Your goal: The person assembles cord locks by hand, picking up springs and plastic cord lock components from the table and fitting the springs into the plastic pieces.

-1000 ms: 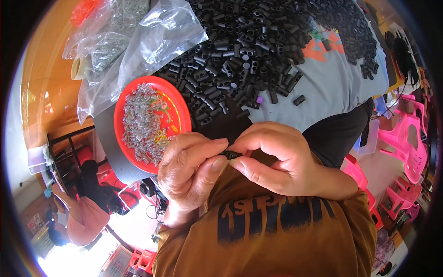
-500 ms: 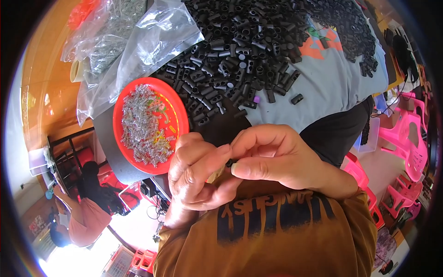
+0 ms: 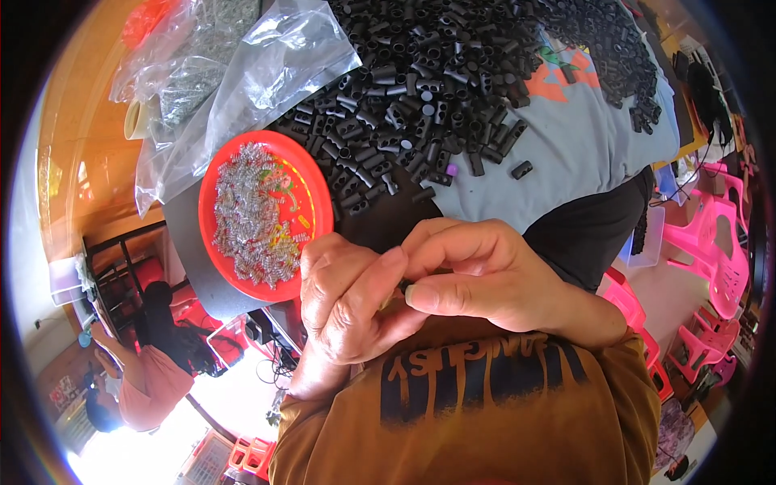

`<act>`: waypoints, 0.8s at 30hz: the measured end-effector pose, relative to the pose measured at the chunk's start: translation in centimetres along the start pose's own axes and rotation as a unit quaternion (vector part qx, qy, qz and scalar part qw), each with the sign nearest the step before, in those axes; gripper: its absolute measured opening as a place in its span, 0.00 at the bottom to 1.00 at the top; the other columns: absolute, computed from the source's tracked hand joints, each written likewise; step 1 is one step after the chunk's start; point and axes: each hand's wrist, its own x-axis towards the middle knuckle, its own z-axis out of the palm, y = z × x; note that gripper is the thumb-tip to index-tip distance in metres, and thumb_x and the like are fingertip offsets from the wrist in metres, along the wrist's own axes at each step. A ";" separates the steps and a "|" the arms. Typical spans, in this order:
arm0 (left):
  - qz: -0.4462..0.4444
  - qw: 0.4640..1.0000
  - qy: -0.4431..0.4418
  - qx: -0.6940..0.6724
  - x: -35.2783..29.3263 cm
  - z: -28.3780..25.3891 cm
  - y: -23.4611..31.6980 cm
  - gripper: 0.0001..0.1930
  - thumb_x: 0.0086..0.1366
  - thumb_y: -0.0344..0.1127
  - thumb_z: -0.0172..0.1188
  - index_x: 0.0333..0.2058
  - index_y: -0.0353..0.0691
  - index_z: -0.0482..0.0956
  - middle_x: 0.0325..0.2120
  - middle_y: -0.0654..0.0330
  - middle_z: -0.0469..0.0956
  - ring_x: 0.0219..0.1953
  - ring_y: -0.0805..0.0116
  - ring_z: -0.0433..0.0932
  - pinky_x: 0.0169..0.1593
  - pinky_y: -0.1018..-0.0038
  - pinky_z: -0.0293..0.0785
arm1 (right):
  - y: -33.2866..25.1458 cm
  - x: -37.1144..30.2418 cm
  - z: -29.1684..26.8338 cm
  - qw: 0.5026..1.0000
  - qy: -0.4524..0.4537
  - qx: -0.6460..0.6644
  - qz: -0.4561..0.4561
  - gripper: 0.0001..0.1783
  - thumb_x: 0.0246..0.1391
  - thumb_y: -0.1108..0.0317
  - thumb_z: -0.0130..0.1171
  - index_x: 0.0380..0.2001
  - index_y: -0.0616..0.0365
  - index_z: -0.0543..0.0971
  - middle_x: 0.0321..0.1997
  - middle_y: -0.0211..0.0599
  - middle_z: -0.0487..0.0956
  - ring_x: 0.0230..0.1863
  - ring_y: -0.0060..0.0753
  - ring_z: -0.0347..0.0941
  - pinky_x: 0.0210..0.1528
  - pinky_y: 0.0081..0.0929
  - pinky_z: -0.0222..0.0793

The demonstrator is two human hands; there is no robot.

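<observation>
My left hand (image 3: 343,303) and my right hand (image 3: 485,275) meet in front of my chest, fingertips together. Both are closed in a pinch around a small black plastic part (image 3: 403,285), mostly hidden by the fingers. Just beyond my left hand, a red plate (image 3: 325,202) with a printed pattern holds many small metal springs (image 3: 250,218). Farther off lies a large heap of black cord-lock pieces (image 3: 420,81), short tubes, some with two side holes. One loose black piece (image 3: 521,170) rests apart from the heap on grey cloth (image 3: 558,158).
Clear plastic bags (image 3: 259,73) lie at the far left, one with grey contents. A small purple piece (image 3: 452,170) sits at the heap's near edge. Pink plastic chairs (image 3: 715,242) stand to the right. At the left, another person (image 3: 149,384) is seated.
My left fingers have curled closer against my right fingertips, and less of the black part shows between them. The plate and bags appear slightly shifted; the heap looks much the same.
</observation>
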 end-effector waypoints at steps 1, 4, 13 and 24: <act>0.003 1.000 0.006 0.024 0.1 -0.1 0.1 0.22 0.47 0.38 0.70 0.39 0.33 0.77 0.28 0.61 0.73 0.23 0.68 0.72 0.29 0.70 0.66 | 0.0 0.0 0.2 1.000 0.000 -0.002 0.000 0.05 0.56 0.76 0.57 0.35 0.66 0.78 0.42 0.33 0.72 0.42 0.20 0.68 0.45 0.19 0.62; 0.011 0.998 -0.033 0.042 0.4 -0.5 0.1 0.23 0.46 0.37 0.71 0.40 0.33 0.77 0.29 0.61 0.73 0.24 0.68 0.72 0.29 0.71 0.67 | 0.0 0.0 0.2 1.000 -0.002 -0.017 -0.017 0.05 0.55 0.77 0.57 0.36 0.66 0.78 0.42 0.33 0.72 0.42 0.21 0.68 0.45 0.19 0.61; 0.003 0.996 -0.057 0.069 0.4 -0.9 0.4 0.24 0.42 0.38 0.75 0.36 0.30 0.78 0.24 0.61 0.73 0.20 0.68 0.71 0.26 0.70 0.70 | 0.1 -0.4 0.2 0.998 0.025 0.049 0.037 0.09 0.59 0.73 0.53 0.38 0.68 0.78 0.44 0.35 0.73 0.42 0.20 0.68 0.42 0.18 0.63; 0.051 0.992 -0.080 0.080 0.4 -0.6 0.3 0.21 0.55 0.44 0.66 0.32 0.27 0.76 0.21 0.55 0.73 0.19 0.60 0.70 0.24 0.67 0.68 | 0.1 -0.4 -0.4 1.000 0.002 -0.004 -0.015 0.11 0.62 0.69 0.51 0.35 0.68 0.77 0.31 0.24 0.70 0.31 0.12 0.64 0.32 0.15 0.60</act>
